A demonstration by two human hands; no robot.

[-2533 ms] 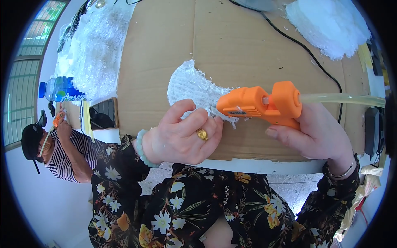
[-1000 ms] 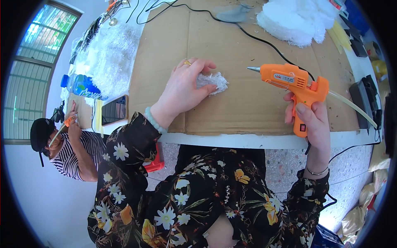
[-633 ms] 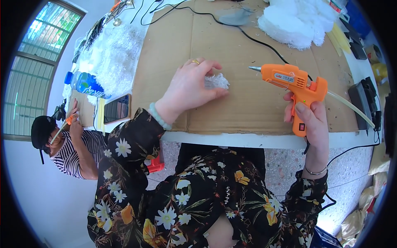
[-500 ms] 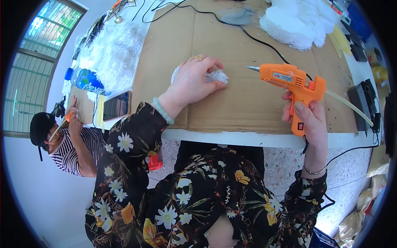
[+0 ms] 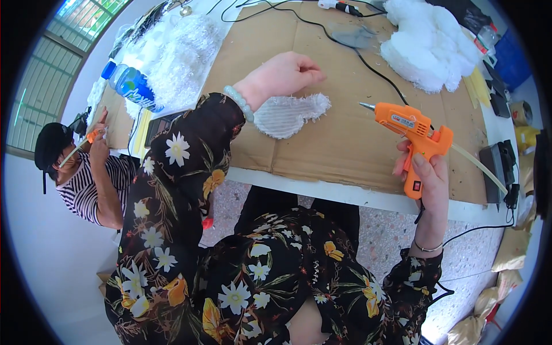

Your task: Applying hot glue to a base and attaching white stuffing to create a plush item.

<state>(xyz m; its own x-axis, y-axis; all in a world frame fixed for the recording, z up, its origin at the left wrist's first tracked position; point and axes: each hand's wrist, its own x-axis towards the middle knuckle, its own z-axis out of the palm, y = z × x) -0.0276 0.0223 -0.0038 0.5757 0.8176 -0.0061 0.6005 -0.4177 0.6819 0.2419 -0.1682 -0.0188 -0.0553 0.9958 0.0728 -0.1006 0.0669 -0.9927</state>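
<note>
The white ribbed fabric piece [image 5: 282,119] lies on the brown cardboard sheet [image 5: 345,161] that covers much of the tabletop [image 5: 322,192], left of the middle and in front of the person. Its long axis runs from lower left to upper right at a shallow slant. The broad, rounded end faces the lower left, toward the person's left sleeve; the narrower, frayed end points right and slightly away from the body.

The left hand [image 5: 282,75] is over the far side of the piece, knuckles outward, with a pale green bead bracelet [image 5: 238,103] at the wrist. Its fingers are curled inward and their undersides are hidden, so whether they hold anything, or whether the hand touches the fabric, cannot be told.

The right hand [image 5: 432,177] has its fingers wrapped around the handle of an orange glue gun [image 5: 408,123]. The barrel's long axis slopes from upper left to lower right; the metal nozzle points left and slightly away from the person, toward the fabric's side of the cardboard but well apart from it. The handle slants down toward the body, and a translucent glue stick [image 5: 478,164] extends from the rear toward the lower right, near a black box [image 5: 495,167].
</note>
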